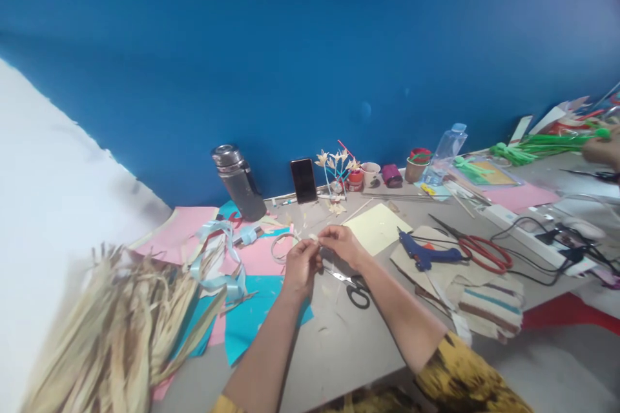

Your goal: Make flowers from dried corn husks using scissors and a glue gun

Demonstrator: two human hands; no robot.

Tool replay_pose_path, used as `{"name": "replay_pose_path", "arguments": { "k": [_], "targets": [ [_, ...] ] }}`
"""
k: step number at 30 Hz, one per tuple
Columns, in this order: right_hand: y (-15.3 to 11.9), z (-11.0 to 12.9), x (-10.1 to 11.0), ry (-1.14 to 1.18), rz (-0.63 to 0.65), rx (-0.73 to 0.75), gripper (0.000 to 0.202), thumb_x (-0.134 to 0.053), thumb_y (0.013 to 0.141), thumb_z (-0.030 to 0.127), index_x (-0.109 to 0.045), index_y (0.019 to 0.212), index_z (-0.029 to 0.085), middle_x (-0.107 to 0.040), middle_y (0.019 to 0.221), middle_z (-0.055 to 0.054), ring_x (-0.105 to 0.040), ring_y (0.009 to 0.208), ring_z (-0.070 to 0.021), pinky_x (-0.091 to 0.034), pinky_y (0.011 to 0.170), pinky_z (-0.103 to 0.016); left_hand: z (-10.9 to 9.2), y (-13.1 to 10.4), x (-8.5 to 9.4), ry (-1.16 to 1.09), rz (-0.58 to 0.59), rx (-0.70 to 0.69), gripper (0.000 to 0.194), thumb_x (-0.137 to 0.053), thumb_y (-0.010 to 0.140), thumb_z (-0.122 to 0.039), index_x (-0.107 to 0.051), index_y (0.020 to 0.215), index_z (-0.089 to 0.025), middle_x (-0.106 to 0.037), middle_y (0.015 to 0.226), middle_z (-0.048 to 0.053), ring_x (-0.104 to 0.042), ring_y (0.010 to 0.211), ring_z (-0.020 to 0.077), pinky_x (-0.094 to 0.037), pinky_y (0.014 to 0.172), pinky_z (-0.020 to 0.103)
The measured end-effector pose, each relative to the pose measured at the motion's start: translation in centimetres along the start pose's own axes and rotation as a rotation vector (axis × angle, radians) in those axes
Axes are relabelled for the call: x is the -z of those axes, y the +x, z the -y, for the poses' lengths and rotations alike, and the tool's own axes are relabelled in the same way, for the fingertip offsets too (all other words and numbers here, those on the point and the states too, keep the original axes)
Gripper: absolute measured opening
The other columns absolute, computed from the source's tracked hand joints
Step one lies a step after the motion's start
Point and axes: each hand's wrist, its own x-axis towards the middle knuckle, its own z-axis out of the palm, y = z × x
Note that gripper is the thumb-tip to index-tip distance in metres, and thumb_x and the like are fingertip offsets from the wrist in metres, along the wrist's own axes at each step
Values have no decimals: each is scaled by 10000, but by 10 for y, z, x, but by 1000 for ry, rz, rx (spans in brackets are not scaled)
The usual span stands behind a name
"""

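My left hand [301, 266] and my right hand [341, 245] meet over the middle of the grey table, fingertips almost touching. Both are closed in a pinch on a small pale piece [314, 239], perhaps a bit of dried husk; its shape is mostly hidden by the fingers. Below my right hand lies a pair of black-handled scissors [357, 295], partly behind the forearm. A large bundle of dried corn husks [121, 329] spreads at the left. Behind my hands, pale husk flowers [339, 160] stand upright on thin stems.
A steel flask [239, 184] and a phone [303, 181] stand by the blue wall. At the right lie a blue glue gun [429, 251], red-handled scissors [487, 253] and a power strip [527, 235] with cables. Another person's hand [600, 151] shows at the far right edge.
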Motion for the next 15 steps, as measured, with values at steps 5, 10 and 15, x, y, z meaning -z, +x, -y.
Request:
{"name": "replay_pose_path", "arguments": {
  "k": [5,10,15],
  "targets": [
    [15,1,23,-417,-189,-13,185,-624,803,293,-750,869,174,-719,769,-33,-634,688,-173,-468,629,-255,-1,0,0,-5,-35,-17,303,-801,604,-346,-576,689,-162,-524,472,-39,-461,415,83,-329,437,205],
    [46,8,55,-705,-385,-119,224,-558,826,184,-743,949,207,-741,943,-94,-680,925,-262,-470,796,-332,0,2,-1,-27,-81,-27,298,-798,566,-319,-565,666,-164,-505,471,-53,-444,396,72,-298,411,193],
    [63,8,48,-925,-344,-70,316,-640,797,179,-725,1094,247,-688,1186,-115,-635,1103,-282,-441,922,-355,5,5,2,-18,-95,-59,286,-778,597,-341,-574,692,-165,-501,453,-58,-430,383,72,-320,406,199]
  ]
}}
